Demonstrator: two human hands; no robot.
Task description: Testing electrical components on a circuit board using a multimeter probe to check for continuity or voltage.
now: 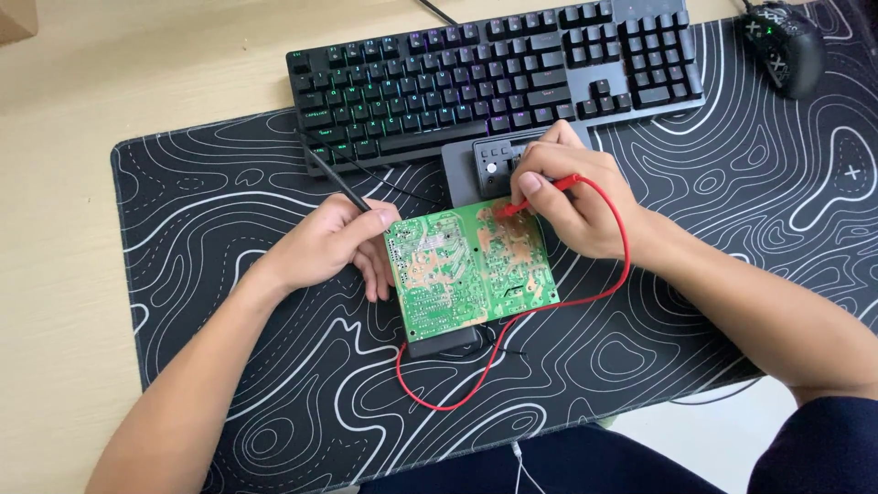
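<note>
A green circuit board (468, 271) lies solder side up on a black desk mat (713, 201), resting on a dark block. My left hand (334, 245) grips a black test probe (331, 174) like a pen, its tip at the board's left edge. My right hand (572, 194) pinches a red test probe (540, 194), with the tip touching the board's upper middle. A red lead wire (611, 274) loops from that probe around the board's right side and under its front edge.
A black keyboard (494, 69) with lit keys sits behind the board, and a small grey box with buttons (489, 163) lies between them. A black mouse (785, 46) is at the far right. The mat lies on a pale wooden desk (82, 110).
</note>
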